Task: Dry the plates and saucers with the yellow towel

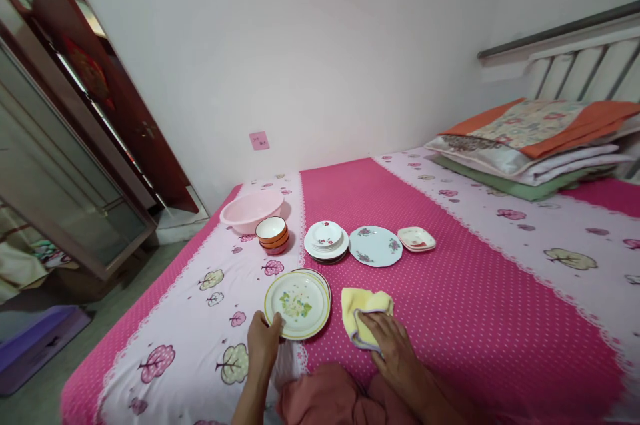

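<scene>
My left hand point(263, 343) grips the near rim of a round plate with a green floral centre and yellow edge point(299, 303), which lies on the pink bedspread point(450, 305). My right hand point(393, 345) lies flat with fingers spread on a folded yellow cloth point(364, 308) just right of that plate. Beyond them stand a stack of orange bowls point(273, 235), a stack of white plates with a small floral dish on top point(326, 241), a pale blue floral plate point(375, 245) and a small square dish point(416, 239).
A pink plastic basin point(249, 209) sits at the far left of the bed. Folded quilts and pillows point(530, 145) are piled at the headboard on the right. A glass-fronted cabinet point(65, 165) and a wooden door stand to the left of the bed.
</scene>
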Motion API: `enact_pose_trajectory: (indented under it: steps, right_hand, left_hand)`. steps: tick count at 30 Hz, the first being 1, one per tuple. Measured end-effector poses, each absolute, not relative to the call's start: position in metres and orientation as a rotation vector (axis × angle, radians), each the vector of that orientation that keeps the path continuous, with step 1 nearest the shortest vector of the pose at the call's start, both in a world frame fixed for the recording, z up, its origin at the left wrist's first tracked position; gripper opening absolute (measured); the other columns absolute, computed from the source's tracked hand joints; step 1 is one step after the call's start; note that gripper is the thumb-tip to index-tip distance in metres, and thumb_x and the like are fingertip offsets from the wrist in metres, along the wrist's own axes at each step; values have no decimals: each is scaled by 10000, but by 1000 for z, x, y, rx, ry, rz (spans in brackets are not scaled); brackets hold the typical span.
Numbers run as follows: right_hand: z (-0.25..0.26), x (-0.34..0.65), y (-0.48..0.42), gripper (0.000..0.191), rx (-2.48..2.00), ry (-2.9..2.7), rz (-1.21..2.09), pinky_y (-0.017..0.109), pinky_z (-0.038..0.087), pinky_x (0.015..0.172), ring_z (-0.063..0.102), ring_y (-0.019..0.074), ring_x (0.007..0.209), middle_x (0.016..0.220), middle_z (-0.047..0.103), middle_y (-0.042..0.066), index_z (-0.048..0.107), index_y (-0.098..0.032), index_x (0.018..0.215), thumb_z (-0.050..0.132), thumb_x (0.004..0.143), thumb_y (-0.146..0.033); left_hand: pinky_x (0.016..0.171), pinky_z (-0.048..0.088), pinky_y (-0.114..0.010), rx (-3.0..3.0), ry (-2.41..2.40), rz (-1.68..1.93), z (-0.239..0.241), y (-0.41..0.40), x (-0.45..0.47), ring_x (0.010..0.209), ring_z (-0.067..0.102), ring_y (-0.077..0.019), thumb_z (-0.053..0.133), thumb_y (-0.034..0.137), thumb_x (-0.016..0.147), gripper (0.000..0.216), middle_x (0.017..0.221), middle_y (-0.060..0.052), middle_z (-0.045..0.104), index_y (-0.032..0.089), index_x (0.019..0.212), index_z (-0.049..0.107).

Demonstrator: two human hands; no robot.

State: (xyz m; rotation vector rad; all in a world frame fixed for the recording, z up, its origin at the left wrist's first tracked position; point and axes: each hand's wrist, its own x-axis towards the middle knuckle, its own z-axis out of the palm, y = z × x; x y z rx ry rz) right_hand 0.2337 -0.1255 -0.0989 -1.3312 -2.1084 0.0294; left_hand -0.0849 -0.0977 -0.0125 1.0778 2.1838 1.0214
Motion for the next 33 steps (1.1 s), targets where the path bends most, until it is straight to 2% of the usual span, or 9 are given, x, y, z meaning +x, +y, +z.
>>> enact_pose_trajectory:
  steps: [3,6,8,11,13,15,21,27,33]
  right_hand:
    - [-98,234,-126,828,-1316,-2114,35,482,330,1163,500,296,1373,1456,608,71,451,-301,1565,484,773,-61]
    - [-97,235,-126,775,-1311,-2108,33,487,334,1158,502,304,1368,1459,607,80,449,-286,1566,500,815,-99]
    - [-97,235,-126,739,-1302,-2108,35,474,347,1146,510,299,1357,1448,614,83,453,-282,1563,504,845,-118]
    - [-97,236,-126,733,-1287,-2108,48,465,350,1142,519,288,1348,1439,622,87,439,-282,1572,500,861,-115]
    - [-97,237,-126,746,-1275,-2105,59,474,344,1150,521,287,1348,1439,622,91,428,-274,1579,502,855,-107]
    - [-98,237,-126,744,-1260,-2099,70,490,349,1150,525,295,1346,1441,621,99,447,-258,1566,512,840,-110]
    - [-109,239,-125,628,-1213,-2017,128,542,373,1141,542,315,1338,1418,646,124,563,-215,1469,480,860,-90]
    - [-111,237,-121,532,-1146,-1840,292,584,401,1131,574,328,1307,1355,688,133,670,-220,1357,479,870,-124]
    - [-85,251,-118,426,-1043,-1472,683,543,447,1141,630,330,1278,1317,728,115,740,-220,1264,635,861,-311]
  left_hand:
    - [563,456,-260,984,2046,1240,-8,-99,-81,550,488,-96,679,388,935,265,673,75,539,192,796,569]
    - [531,420,-258,860,1856,1440,0,-105,-75,501,486,-109,737,366,812,270,562,103,499,228,766,509]
    - [556,475,-283,771,1681,1527,6,-114,-67,527,584,-148,769,378,713,302,568,83,591,233,852,543]
    - [698,587,-349,661,1384,1552,16,-135,-48,732,734,-232,813,375,639,476,809,-35,771,186,1032,622]
    - [783,616,-374,585,1231,1526,23,-149,-34,889,765,-280,835,318,642,492,960,-104,802,146,1069,662]
    - [851,627,-393,507,1144,1500,29,-160,-22,988,767,-305,821,208,667,465,1016,-128,808,120,1102,684]
    - [1036,572,-416,142,834,1403,49,-169,1,1039,773,-255,546,-15,843,581,992,-81,834,117,1407,598]
    - [1154,474,-465,110,735,1339,43,-169,6,1115,754,-279,458,-25,881,631,1059,-135,827,47,1507,496]
    - [1240,360,-487,202,428,1272,20,-171,-5,1231,697,-265,425,9,911,643,1187,-117,796,121,1542,478]
